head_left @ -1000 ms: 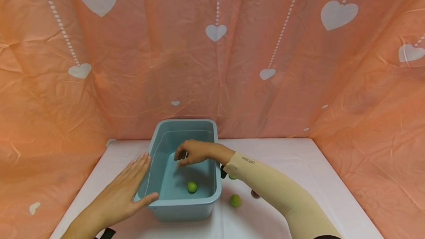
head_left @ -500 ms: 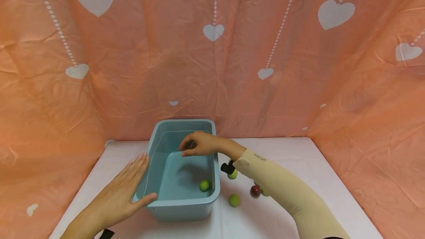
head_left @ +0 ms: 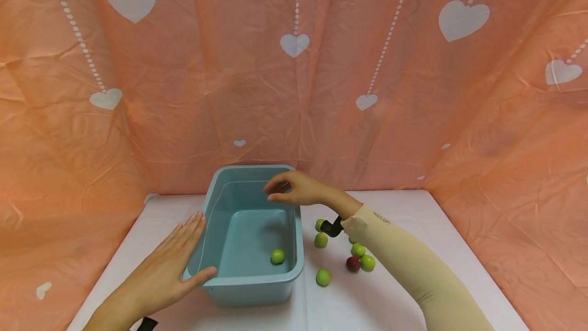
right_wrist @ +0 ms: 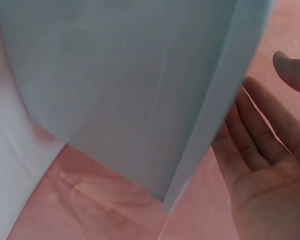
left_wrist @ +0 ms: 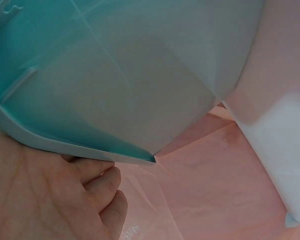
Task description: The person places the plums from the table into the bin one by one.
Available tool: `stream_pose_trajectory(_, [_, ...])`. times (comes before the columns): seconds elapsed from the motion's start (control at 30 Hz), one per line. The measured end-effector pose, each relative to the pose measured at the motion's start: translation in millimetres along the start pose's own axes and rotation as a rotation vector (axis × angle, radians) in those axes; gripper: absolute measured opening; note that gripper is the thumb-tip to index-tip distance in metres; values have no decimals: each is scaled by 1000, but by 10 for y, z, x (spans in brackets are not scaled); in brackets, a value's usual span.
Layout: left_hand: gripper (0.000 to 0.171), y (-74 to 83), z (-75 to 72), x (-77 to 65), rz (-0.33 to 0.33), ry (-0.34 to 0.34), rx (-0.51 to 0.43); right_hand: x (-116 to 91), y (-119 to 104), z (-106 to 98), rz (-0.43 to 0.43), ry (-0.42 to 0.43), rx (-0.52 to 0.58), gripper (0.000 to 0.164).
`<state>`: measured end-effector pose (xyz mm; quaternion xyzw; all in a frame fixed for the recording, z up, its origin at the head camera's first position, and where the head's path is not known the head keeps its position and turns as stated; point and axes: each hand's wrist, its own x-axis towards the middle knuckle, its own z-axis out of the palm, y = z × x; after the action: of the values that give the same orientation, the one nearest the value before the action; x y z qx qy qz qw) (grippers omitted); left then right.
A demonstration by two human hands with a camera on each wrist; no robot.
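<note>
A blue-grey plastic tub (head_left: pixel 250 281) stands on the table with one small round green fruit (head_left: pixel 277 256) on its floor, near the front right corner. My left hand (head_left: pixel 167 259) lies along the tub's left rim, fingers straight; in the left wrist view its fingers are just below the rim. Above the right rim, toward the back, hovers my right hand (head_left: pixel 298 188), fingers loosely bent. The right wrist view shows an empty palm (right_wrist: pixel 270 200) beside the tub's wall (right_wrist: pixel 105 90).
Several green fruits (head_left: pixel 323 277) and a dark red one (head_left: pixel 353 264) lie on the white cloth right of the tub, partly under my right forearm (head_left: pixel 404 254). An orange curtain (head_left: pixel 257 91) with white hearts encloses the back and sides.
My right hand has moved up and right, from inside the tub to over its right rim. The green fruit in the tub has rolled right, then slightly back. My left hand stays put.
</note>
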<state>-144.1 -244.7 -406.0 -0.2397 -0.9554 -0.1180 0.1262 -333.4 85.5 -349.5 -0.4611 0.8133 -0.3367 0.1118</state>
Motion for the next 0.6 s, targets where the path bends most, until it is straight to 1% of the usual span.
stream_pose_trajectory(0.17, [101,3,-3,-3,-2,-4,-7,-116,58,-73,-5,44,27,30])
stream_pose_trajectory(0.33, [101,3,2,-3,1,-1,-2,-236,136,-96,2,113,76,30])
stream_pose_trajectory(0.47, [102,0,3,0,6,4,3,-310,192,-101,-39,170,136,27])
stream_pose_trajectory(0.53, [101,0,4,3,8,6,3,-344,226,-108,-56,192,148,27])
stream_pose_trajectory(0.6, [101,-1,6,5,12,11,6,-379,259,-115,-51,212,144,26])
